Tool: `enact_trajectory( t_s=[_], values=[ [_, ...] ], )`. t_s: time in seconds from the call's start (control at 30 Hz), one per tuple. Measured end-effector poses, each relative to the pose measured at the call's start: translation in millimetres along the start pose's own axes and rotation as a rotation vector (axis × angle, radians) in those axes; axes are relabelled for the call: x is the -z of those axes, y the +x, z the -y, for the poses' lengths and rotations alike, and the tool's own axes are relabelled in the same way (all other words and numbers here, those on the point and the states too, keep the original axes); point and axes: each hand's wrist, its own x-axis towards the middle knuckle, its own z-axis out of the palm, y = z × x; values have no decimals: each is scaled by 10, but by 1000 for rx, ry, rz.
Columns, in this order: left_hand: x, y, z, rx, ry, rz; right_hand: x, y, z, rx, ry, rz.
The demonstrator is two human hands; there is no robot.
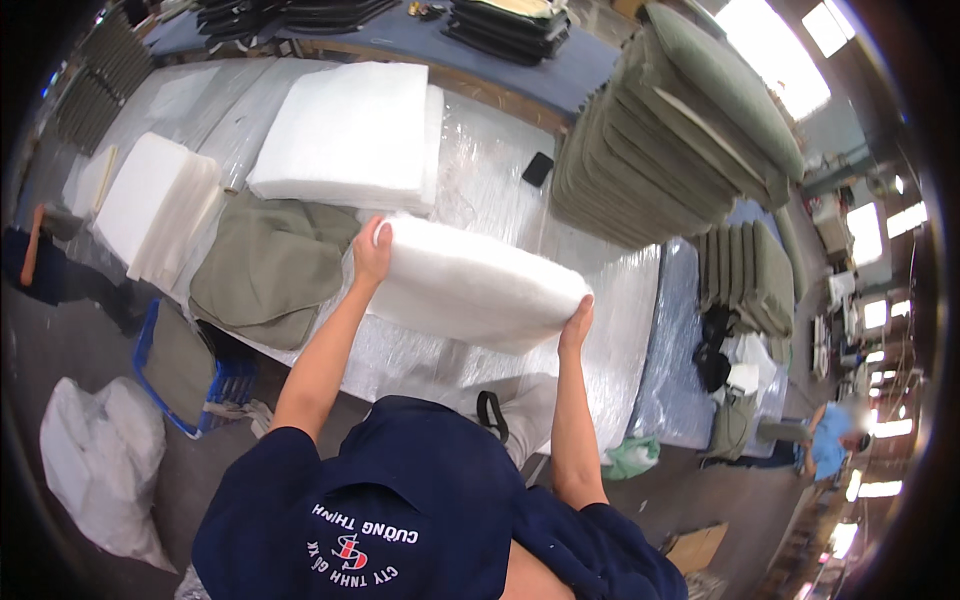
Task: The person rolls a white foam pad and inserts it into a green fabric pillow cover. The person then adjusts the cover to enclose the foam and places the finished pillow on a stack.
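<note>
Between my two hands I hold a thick white foam cushion (pixel 480 285) wrapped in soft wadding, above the plastic-covered table. My left hand (pixel 372 252) grips its left end, with the thumb on the near face. At the right end, my right hand (pixel 576 325) presses round the corner; some of its fingers are hidden behind the cushion. Just left of the cushion lies a grey-green fabric cover (pixel 270 265), loose and rumpled on the table. Behind it is a stack of white wadding sheets (pixel 345 130).
Tall grey-green cushions (pixel 660 140) are stacked at the back right, near a black phone (pixel 538 169). More white pads (pixel 160 205) sit at the left. A blue crate (pixel 180 370) and a white plastic bag (pixel 100 460) stand on the floor. Other people are at both sides.
</note>
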Motion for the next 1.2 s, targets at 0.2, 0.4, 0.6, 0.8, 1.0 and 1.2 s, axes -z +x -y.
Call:
enact_trajectory(
  t_s=[0.2, 0.4, 0.6, 0.8, 1.0, 1.2],
  values=[
    [24, -68, -440, 33, 30, -70, 126, -166, -40, -31, -20, -245],
    [-474, 447, -339, 186, 425, 111, 271, 205, -190, -291, -182, -121],
    [-982, -592, 393, -391, 726, 457, 610, -128, -1131, -206, -582, 5],
    [-72, -2645, 835, -68, 718, 958, 756, -1435, -1112, 89, -974, 587],
    [916, -2475, 1430, 209, 752, 437, 1015, -1496, -873, -185, -723, 275],
    [1720, -1655, 2482, 1317, -434, -351, 1362, -1199, -1152, -302, -547, 385]
  ],
)
